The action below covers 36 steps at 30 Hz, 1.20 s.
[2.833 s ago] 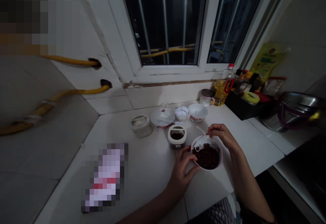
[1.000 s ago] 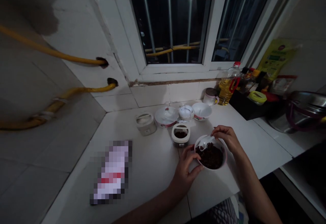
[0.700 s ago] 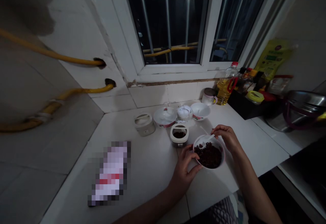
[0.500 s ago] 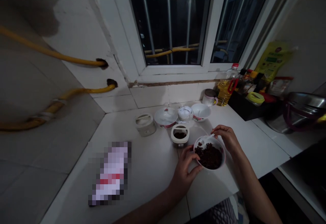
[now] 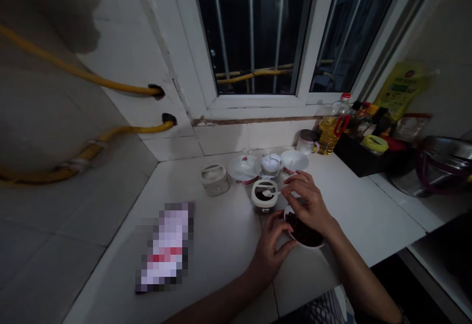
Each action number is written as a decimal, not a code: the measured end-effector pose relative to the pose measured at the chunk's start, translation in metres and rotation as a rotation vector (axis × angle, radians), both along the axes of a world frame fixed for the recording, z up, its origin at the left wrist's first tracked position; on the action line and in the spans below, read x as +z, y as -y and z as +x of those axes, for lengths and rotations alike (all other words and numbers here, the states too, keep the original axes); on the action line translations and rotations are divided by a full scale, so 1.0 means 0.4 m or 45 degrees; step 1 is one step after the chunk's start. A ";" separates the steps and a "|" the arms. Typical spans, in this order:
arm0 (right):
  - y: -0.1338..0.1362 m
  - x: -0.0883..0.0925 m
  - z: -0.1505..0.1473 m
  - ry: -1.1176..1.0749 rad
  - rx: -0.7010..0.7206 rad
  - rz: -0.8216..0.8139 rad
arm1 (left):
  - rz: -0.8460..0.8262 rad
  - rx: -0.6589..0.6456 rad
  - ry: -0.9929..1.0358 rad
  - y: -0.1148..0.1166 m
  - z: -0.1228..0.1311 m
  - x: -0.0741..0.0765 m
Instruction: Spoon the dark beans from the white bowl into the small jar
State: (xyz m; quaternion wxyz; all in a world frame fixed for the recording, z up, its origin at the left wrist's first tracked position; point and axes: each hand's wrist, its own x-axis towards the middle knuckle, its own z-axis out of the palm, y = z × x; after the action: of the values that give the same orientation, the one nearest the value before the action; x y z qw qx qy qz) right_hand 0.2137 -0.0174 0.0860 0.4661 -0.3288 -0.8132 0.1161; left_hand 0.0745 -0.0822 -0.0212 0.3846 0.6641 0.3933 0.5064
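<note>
Bowl of dark food — your left hand's fingers clamped on it, your right hand's pinching a spoon above a tub.

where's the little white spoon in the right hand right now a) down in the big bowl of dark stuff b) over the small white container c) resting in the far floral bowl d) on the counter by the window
B: the right hand holds the small white spoon out over the small white container, while the left hand grips the bowl of dark food.
</note>
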 end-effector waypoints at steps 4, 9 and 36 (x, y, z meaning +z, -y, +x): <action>-0.005 -0.001 0.074 -0.209 -0.159 -0.098 | -0.025 0.002 0.004 0.003 0.000 0.004; -0.015 -0.020 0.178 -0.047 -0.238 -0.277 | -0.013 -0.025 -0.008 0.001 -0.002 0.013; -0.018 -0.090 0.163 -0.683 -0.250 -1.083 | 0.012 -0.007 -0.043 -0.001 -0.006 0.005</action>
State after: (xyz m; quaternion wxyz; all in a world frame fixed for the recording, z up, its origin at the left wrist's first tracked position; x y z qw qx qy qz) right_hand 0.2790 -0.0104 0.0500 0.4921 -0.5229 -0.5110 0.4727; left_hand 0.0719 -0.0819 -0.0193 0.3760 0.6756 0.3955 0.4958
